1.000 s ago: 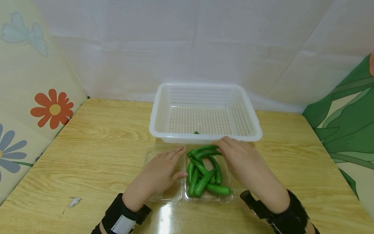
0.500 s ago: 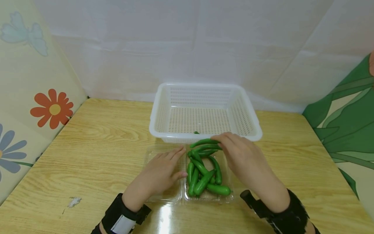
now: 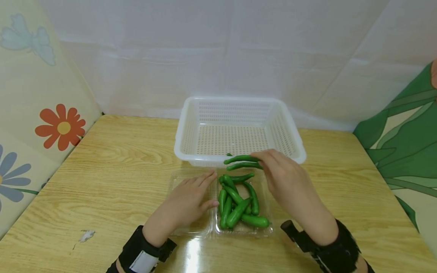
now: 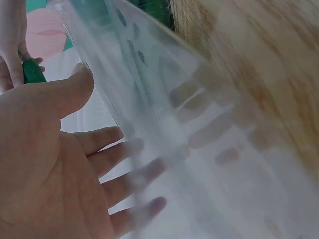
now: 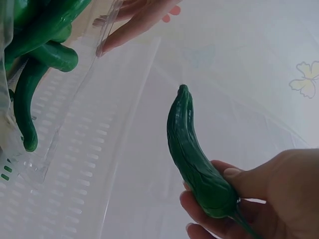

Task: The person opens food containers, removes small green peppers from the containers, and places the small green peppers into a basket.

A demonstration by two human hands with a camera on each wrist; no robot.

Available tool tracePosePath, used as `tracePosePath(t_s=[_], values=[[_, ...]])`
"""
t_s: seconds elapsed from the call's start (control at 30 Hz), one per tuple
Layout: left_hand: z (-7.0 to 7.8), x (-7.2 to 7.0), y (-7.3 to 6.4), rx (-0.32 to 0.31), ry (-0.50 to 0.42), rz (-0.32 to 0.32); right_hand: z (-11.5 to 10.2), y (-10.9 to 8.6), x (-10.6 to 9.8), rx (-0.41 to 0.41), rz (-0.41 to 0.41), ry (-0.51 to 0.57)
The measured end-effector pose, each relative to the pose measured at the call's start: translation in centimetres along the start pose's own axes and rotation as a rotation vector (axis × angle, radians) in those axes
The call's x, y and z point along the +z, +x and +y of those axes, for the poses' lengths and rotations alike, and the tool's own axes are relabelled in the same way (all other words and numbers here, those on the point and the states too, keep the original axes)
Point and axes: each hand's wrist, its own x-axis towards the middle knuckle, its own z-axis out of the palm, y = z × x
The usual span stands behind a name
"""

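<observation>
My right hand pinches two long green chili peppers by one end, raised above the near rim of the white basket. In the right wrist view one wrinkled chili pepper shows between thumb and fingers, largely covering the second. Several more peppers lie in the right half of a clear plastic clamshell box. My left hand lies over the box's left half with fingers extended. In the left wrist view its fingers spread against the clear plastic, holding nothing.
Behind the box stands a white perforated basket, with a bit of green just inside its near rim. A wooden table carries both. White sheeting hangs behind, and painted panels flank the table.
My right hand has lifted two peppers off the top of the pile and moved them up toward the basket's near rim. The left hand has stayed in place.
</observation>
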Motion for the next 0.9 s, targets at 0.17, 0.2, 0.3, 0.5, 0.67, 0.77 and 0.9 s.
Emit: tracePosePath(t_s=[0.17, 0.2, 0.3, 0.5, 0.67, 0.77, 0.9], values=[[0.0, 0.0, 0.0, -0.001, 0.004, -0.003, 0.0, 0.1, -0.1, 0.076, 0.031, 0.018], [0.0, 0.0, 0.0, -0.002, 0.003, -0.005, 0.0, 0.1, -0.2, 0.091, 0.038, 0.020], [0.1, -0.1, 0.0, -0.005, 0.000, -0.009, 0.0, 0.1, -0.2, 0.125, 0.055, 0.018], [0.1, -0.1, 0.0, -0.006, 0.001, -0.010, 0.3, 0.1, -0.3, 0.167, 0.076, 0.008], [0.2, -0.2, -0.1, -0.009, -0.003, -0.008, 0.7, 0.1, -0.1, 0.185, 0.081, -0.002], [0.1, -0.1, -0.1, -0.007, -0.002, -0.005, 1.0, 0.1, 0.1, 0.196, 0.082, -0.006], [0.1, -0.1, 0.0, 0.000, 0.003, 0.003, 1.4, 0.1, 0.3, 0.209, 0.077, -0.008]])
